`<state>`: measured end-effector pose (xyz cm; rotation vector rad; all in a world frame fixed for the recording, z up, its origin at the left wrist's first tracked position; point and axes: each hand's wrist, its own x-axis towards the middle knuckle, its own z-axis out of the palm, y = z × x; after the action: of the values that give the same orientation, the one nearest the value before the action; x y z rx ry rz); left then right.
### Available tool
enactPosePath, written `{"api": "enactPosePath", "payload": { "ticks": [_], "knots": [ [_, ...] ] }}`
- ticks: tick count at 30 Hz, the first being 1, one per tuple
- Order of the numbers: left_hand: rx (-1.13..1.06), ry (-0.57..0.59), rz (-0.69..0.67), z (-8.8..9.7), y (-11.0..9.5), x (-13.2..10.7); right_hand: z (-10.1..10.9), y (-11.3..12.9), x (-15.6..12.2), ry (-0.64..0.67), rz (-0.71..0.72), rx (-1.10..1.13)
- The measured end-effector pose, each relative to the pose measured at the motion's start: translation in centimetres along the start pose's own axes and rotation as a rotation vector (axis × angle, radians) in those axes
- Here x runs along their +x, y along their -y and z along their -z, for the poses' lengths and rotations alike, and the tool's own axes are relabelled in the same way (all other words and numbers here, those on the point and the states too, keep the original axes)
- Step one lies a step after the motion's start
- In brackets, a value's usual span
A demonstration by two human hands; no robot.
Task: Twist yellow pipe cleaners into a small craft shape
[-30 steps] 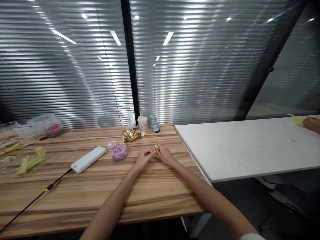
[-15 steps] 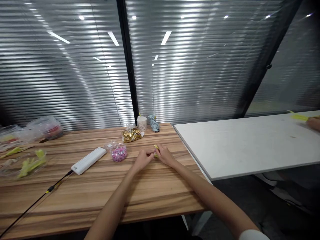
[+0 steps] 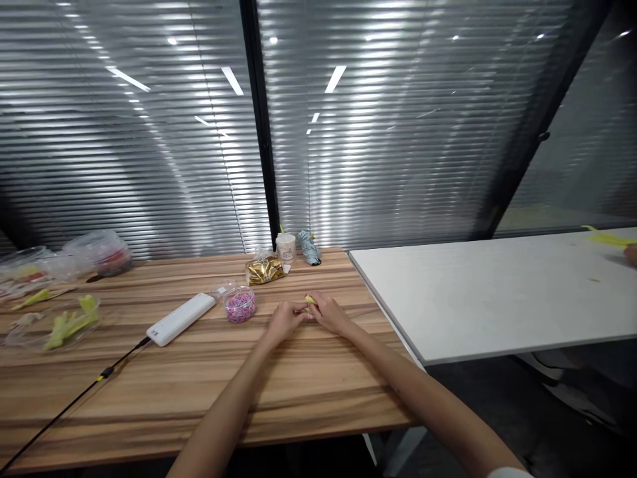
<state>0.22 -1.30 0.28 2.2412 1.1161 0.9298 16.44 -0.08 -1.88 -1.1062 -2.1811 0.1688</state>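
Observation:
Over the wooden table my two hands meet, fingertip to fingertip. My right hand (image 3: 328, 315) is closed in a pinch around a small yellow piece (image 3: 310, 300), whose end peeks out between the fingers. My left hand (image 3: 287, 320) pinches against it from the other side; what its fingertips hold is too small and covered to make out. Left of my hands stands a clear round tub (image 3: 239, 305) filled with small pink and purple bands, its clear lid (image 3: 222, 289) just behind it.
A white power bank (image 3: 182, 319) with a black cable lies left. Clear dishes with yellow pieces (image 3: 71, 325) and plastic bags (image 3: 99, 252) are farther left. A gold packet (image 3: 265, 270), paper cup (image 3: 286, 246) and blue-grey wrapper (image 3: 309, 248) stand behind. Another person's hand (image 3: 631, 254) is over the white table (image 3: 478, 299).
My hands stay together, but the fingers have shifted and less of the yellow piece shows. The camera view has moved slightly. The other person's hand has moved toward the right edge.

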Motion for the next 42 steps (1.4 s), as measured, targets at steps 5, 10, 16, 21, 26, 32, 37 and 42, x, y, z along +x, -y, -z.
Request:
{"api": "enactPosePath", "payload": {
  "ticks": [5, 10, 16, 21, 26, 32, 37, 42],
  "knots": [
    [-0.125, -0.029, 0.090, -0.5, 0.4, -0.1, -0.1, -0.2, 0.1, 0.007, 0.034, -0.020],
    [-0.222, -0.097, 0.247, -0.4, 0.2, -0.1, 0.1, 0.1, 0.1, 0.009, 0.087, -0.019],
    [-0.272, -0.126, 0.270, 0.0, -0.2, -0.1, 0.1, 0.1, 0.1, 0.025, 0.129, -0.046],
    [-0.243, -0.106, 0.216, -0.3, 0.2, -0.1, -0.1, -0.1, 0.1, 0.056, 0.162, -0.084],
    [-0.244, -0.101, 0.197, -0.5, 0.6, 0.0, 0.0, -0.1, 0.1, 0.081, 0.158, -0.111],
    [-0.273, -0.111, 0.215, -0.4, 0.0, -0.1, -0.1, -0.1, -0.1, 0.096, 0.164, -0.116],
    [-0.307, -0.122, 0.247, -0.4, 0.1, -0.1, 0.3, 0.1, -0.1, 0.103, 0.158, -0.111],
    [-0.345, -0.130, 0.260, -0.7, 1.0, 0.0, 0.6, 0.3, -0.1, 0.121, 0.151, -0.091]
  ]
}}
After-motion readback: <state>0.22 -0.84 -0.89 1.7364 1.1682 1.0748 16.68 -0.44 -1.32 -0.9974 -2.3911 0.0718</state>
